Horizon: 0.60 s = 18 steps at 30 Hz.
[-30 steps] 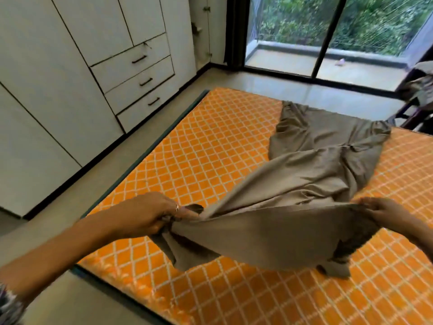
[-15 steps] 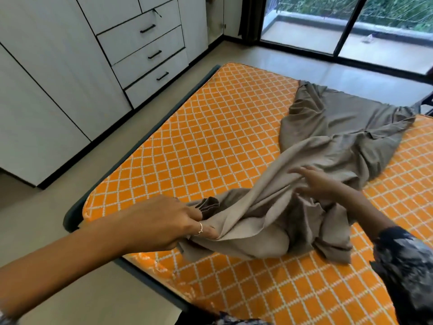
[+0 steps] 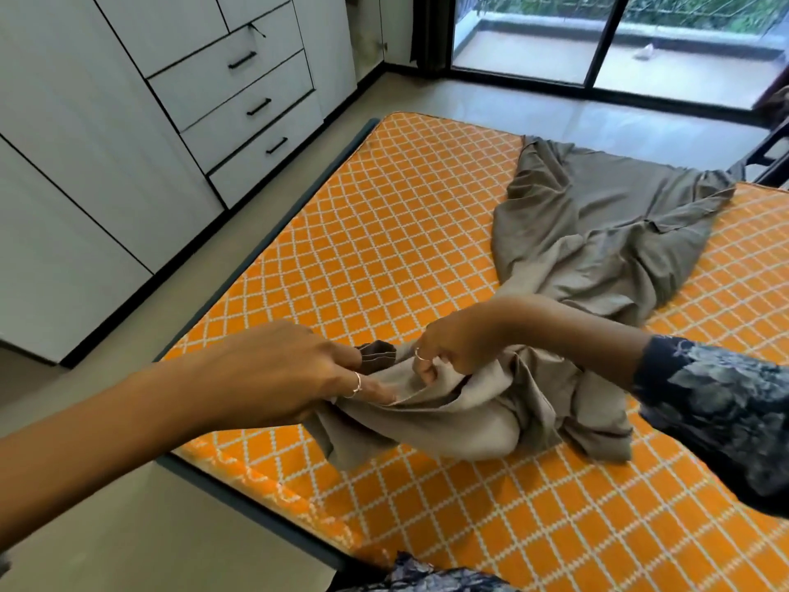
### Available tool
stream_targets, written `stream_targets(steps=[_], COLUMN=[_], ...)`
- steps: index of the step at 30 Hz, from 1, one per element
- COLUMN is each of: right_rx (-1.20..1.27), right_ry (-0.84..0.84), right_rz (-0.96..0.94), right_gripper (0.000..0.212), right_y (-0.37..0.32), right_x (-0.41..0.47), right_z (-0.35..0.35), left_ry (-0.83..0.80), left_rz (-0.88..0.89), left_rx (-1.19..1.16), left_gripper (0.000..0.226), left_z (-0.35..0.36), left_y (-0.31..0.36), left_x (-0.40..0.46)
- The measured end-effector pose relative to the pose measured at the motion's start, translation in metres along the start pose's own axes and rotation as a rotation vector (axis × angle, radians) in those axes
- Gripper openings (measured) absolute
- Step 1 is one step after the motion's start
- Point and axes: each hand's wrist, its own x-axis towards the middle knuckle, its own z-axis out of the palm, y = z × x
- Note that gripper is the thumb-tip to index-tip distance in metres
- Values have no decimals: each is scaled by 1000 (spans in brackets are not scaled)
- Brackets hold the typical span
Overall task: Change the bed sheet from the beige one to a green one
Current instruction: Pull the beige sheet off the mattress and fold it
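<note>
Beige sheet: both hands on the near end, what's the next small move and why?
Probably draw in the far stretch. The left hand and right hand pinch the gathered near end of the beige sheet close together, while the rest lies spread across the orange mattress. Gathering it would clear the mattress for the green sheet, not in view.
</note>
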Motion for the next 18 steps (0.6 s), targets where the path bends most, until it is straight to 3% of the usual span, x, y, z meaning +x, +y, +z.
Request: stream_targets(steps=[3,5,11,13,15,17,18], right_rx=[-317,-414,-217,-136,2,71,41], right_ry=[-68,-43,129,417,832,1216,1330], right_rz=[250,387,589,614,691,796,865], right_gripper=[42,46,37,38,41,30,29], right_y=[26,55,123,152,174,174,168], right_x=[6,8,-36,-59,-84,-97,-97], right_z=[14,25,12,-10,-29,-34,-30], left_ry=[29,31,18,42,87,187,232], left_rz=[2,-19,-88,-137,-211,-277,-305], left_rx=[-28,-52,-82,-125,-214,-302,-340], left_gripper=[65,60,62,67,73,77,76], left_z=[-10,-16,-22,-21,-19,-17,-17], left_y=[-5,-5,-15,-23,-35,-46,-50], left_x=[0,-1,-8,-10,-11,-10,-8])
